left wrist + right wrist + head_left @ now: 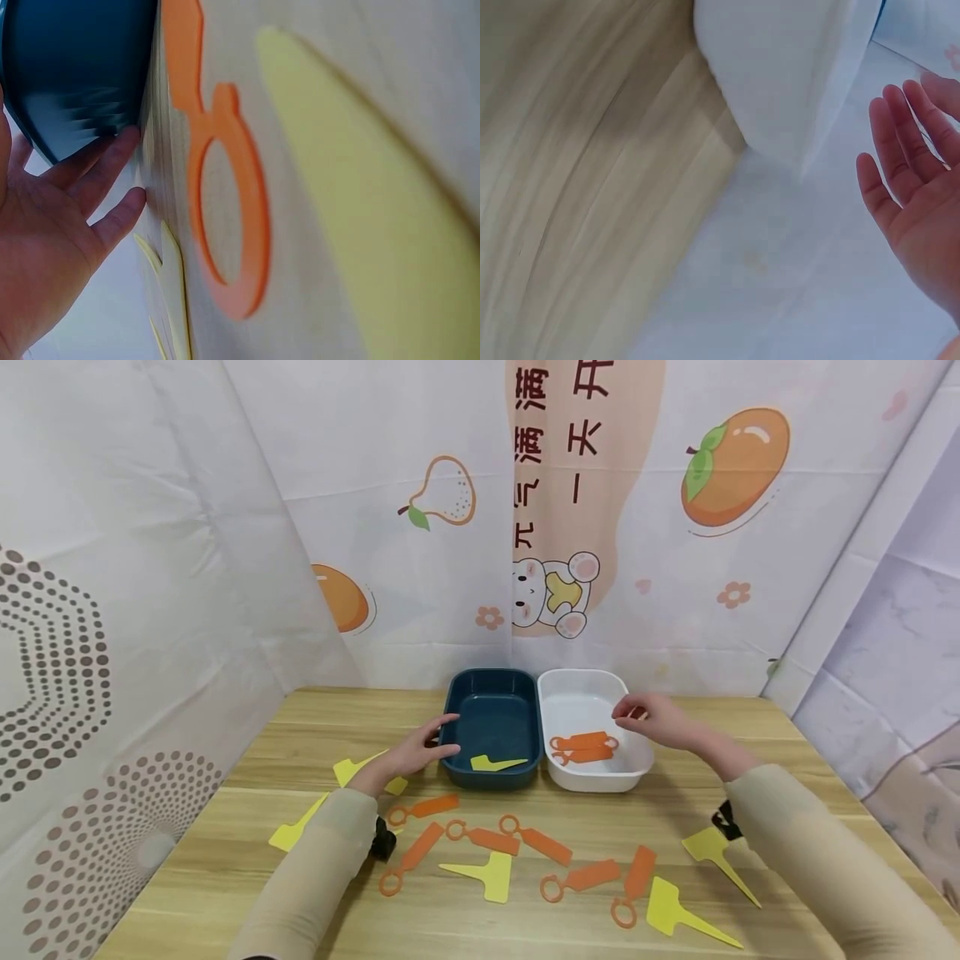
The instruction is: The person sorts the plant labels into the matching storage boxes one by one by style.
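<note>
Orange ring-ended tags, two of them, lie in the white bin near the right hand, its fingers loosely bent over the right rim, nothing visible in them. Left hand, empty, spreads thumb and fingers at the dark blue bin. One yellow T-shaped tag lies inside that. More tags are scattered across the wood-grain table.

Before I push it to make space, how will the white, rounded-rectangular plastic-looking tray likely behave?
The white tray is probably stiff, since its walls stand without sagging. It seems unlikely to tip, being low and broad. The two flat orange ring-ended tags inside may slide, lying loose.
</note>
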A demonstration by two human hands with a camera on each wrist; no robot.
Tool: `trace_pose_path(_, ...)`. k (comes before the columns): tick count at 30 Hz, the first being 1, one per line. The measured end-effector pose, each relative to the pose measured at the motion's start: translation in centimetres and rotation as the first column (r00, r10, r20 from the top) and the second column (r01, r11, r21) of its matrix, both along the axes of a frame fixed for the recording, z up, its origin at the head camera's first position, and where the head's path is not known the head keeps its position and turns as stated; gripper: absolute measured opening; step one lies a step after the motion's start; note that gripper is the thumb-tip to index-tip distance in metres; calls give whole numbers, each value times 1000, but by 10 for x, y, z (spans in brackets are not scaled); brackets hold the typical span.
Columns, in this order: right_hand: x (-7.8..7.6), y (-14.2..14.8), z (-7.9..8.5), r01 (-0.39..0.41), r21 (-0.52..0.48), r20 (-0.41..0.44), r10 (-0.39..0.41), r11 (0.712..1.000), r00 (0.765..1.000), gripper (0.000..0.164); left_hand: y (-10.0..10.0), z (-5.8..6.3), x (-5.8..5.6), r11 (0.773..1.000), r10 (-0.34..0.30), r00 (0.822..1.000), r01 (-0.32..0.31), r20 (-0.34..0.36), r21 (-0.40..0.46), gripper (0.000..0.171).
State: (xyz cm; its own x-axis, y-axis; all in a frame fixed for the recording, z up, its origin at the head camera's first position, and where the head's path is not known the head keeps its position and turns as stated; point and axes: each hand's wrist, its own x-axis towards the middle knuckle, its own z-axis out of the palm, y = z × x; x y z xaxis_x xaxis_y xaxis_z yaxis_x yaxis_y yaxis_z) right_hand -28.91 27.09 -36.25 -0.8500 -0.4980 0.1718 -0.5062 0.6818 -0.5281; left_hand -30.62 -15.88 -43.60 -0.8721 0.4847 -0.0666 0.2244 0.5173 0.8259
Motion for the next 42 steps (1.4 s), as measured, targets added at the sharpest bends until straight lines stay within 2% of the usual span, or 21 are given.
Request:
trace_pose_path(6,34,25,7,-35,-14,28,35,999,999,7,-1,3,0,1000,0,1000,0,-9,-11,66)
trace_pose_path(10,60,42,4,-16,15,32,15,1000,999,10,-1,3,-1,1000,-3,1000,3,-14,-8,65)
trace_pose_path(15,85,63,-9,9,54,42,-11,998,999,15,-1,3,-2,1000,5,1000,-5,-22,-22,64)
trace_pose_path(21,107,81,-39,14,106,35,-17,994,999,30,-1,3,-1,1000,12,1000,-12,-10,-22,65)
trace_pose_path(27,119,83,-64,22,145,10,-24,989,1000,44,0,4,1,999,22,1000,-22,-11,-23,63)
trace_pose_path(31,121,82,-75,13,166,-83,0,986,997,49,1,1,1,999,33,999,-34,-13,-39,62)
trace_pose_path(34,123,84,-80,16,186,-118,6,982,993,51,1,-1,1,999,29,999,-30,-24,-42,63)
trace_pose_path(42,123,90,-82,-28,57,-63,32,998,998,46,1,-1,1,1000,18,1000,-18,-13,-18,64)
